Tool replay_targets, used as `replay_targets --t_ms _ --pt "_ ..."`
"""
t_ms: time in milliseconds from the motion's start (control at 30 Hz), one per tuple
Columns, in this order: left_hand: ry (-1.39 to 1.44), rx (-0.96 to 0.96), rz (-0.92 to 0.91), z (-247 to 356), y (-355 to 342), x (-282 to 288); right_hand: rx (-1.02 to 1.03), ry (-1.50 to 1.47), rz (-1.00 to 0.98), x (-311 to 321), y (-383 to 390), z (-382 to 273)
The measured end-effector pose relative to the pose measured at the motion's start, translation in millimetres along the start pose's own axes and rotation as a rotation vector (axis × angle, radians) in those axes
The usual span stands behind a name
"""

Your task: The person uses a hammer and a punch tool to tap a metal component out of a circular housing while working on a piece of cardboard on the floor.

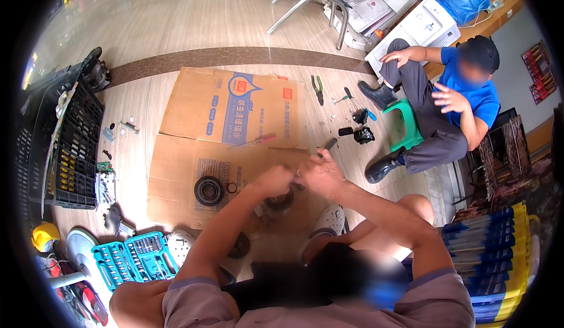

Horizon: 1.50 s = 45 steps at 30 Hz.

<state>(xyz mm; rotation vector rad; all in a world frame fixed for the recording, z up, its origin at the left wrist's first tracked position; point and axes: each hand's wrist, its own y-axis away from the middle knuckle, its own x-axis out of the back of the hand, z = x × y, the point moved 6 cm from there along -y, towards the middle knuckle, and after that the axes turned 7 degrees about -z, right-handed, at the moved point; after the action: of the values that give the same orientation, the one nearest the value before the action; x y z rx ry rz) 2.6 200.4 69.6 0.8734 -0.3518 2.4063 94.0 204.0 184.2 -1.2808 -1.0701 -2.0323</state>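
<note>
My right hand (320,174) is closed round a tool whose dark handle end (331,143) sticks out above the fist; the rest of it is hidden. Beside it, my left hand (275,180) is also closed, and what its fingers grip cannot be made out. Both hands are over a round metal part (278,202), partly covered by my left wrist. To the left, a black ring-shaped wheel (209,191) lies on the flattened cardboard (176,169), with a small thin ring (231,187) beside it. Farther off on the cardboard lies a screwdriver with a red handle (258,140).
Pliers (318,90) and small black parts (363,135) lie right of the cardboard. A person in blue (470,93) sits there on a green stool (404,122). At left are a black crate (76,152) and an open teal socket set (132,257). Blue-yellow packs (487,263) stand at near right.
</note>
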Motion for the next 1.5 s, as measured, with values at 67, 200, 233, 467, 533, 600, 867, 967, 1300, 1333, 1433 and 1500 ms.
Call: replay_targets --t_ms 67,200,233,467,533,600,867,967,1300,1333,1433,1500 --pt "0.013 -0.021 -0.017 6.4 -0.3 4.2 0.084 0.127 0.091 -3.7 2.7 0.3" --pt "-0.004 0.038 -0.004 3.2 0.3 3.3 -0.025 -0.175 -0.005 12.2 2.7 5.0" --pt "-0.006 0.045 0.002 0.3 0.8 1.1 -0.099 -0.320 -0.093 13.6 1.6 5.3" --pt "-0.039 -0.012 -0.017 -0.9 -2.3 -2.0 0.132 0.129 0.209 1.5 3.7 1.5" --pt "-0.039 -0.025 -0.012 0.7 -1.9 -2.7 0.145 0.090 0.274 5.9 5.7 3.8" --pt "-0.019 0.003 0.013 -1.6 -0.8 -2.2 -0.040 -0.131 -0.088 5.3 -2.4 10.2" --pt "-0.017 -0.026 0.008 0.8 -2.9 -2.2 0.091 0.068 0.185 -4.7 6.2 5.8" --pt "-0.010 0.002 0.005 1.8 -2.0 -1.1 0.001 -0.173 0.069 -1.7 4.5 10.7" --pt "-0.034 0.011 -0.045 -2.7 -3.3 -4.0 0.024 -0.093 0.150 -3.4 4.1 12.0" --pt "-0.025 0.007 -0.026 0.6 -2.8 -1.0 -0.027 -0.181 0.110 -5.2 4.7 14.7" --pt "-0.003 -0.013 0.012 7.9 -0.2 3.6 -0.196 -0.419 -0.219 -8.3 -1.3 14.4" --pt "0.004 -0.024 0.026 3.1 0.6 1.0 -0.218 -0.411 -0.195 -10.1 -2.3 13.7"
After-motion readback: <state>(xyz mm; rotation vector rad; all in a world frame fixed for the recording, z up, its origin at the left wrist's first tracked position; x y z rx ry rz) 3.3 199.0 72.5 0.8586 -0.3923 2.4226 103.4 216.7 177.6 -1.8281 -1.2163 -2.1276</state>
